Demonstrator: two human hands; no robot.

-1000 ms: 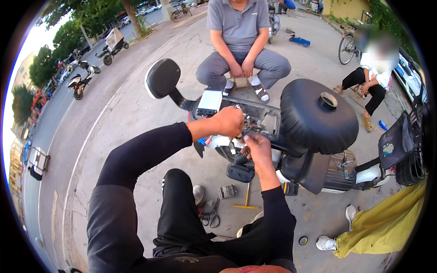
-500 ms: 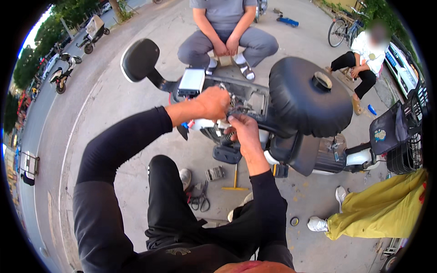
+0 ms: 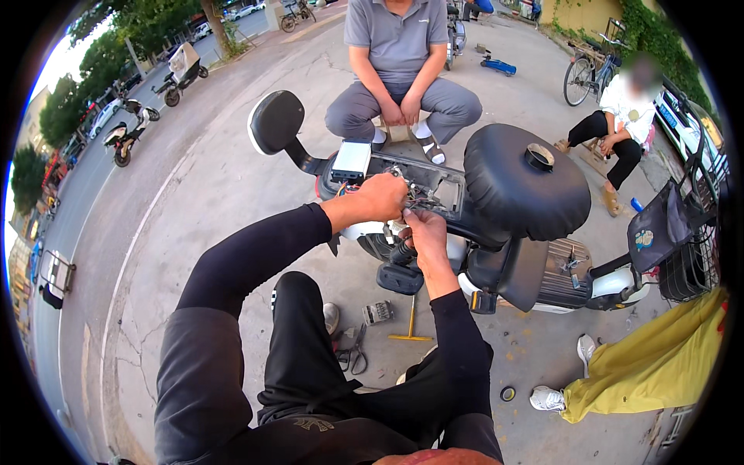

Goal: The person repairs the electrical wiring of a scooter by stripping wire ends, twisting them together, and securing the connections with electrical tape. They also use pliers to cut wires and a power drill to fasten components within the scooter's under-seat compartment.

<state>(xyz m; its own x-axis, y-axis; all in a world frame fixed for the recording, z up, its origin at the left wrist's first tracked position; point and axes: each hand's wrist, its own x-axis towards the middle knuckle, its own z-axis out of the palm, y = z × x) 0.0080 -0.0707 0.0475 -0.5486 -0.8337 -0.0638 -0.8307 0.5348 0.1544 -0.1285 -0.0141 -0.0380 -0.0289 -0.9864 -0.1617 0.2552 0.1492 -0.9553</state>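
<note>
My left hand (image 3: 380,197) and my right hand (image 3: 426,232) meet over the open body of a white-and-black electric scooter. Both are closed, fingertips pinching at thin dark wires (image 3: 421,203); exactly what lies between the fingers is mostly hidden. Beside my left hand, a silver finned box (image 3: 353,159) with coloured wires at its end rests on the scooter's rear. The opened compartment (image 3: 446,190) holds more wiring and parts. To the right, the black padded seat (image 3: 527,182) stands tipped up, with a tape roll (image 3: 540,157) on it.
Below the scooter lie scissors (image 3: 353,353), a metal block (image 3: 378,312), a yellow T-shaped tool (image 3: 411,329) and another tape roll (image 3: 508,394). One person (image 3: 399,70) sits opposite, another (image 3: 620,124) at the right; someone in yellow trousers (image 3: 643,372) stands near right. A backrest mirror-shaped black part (image 3: 277,122) sticks out left.
The view has shifted, so the scooter sits slightly lower and further right in it. My hands stay together at the wiring, fingers still closed.
</note>
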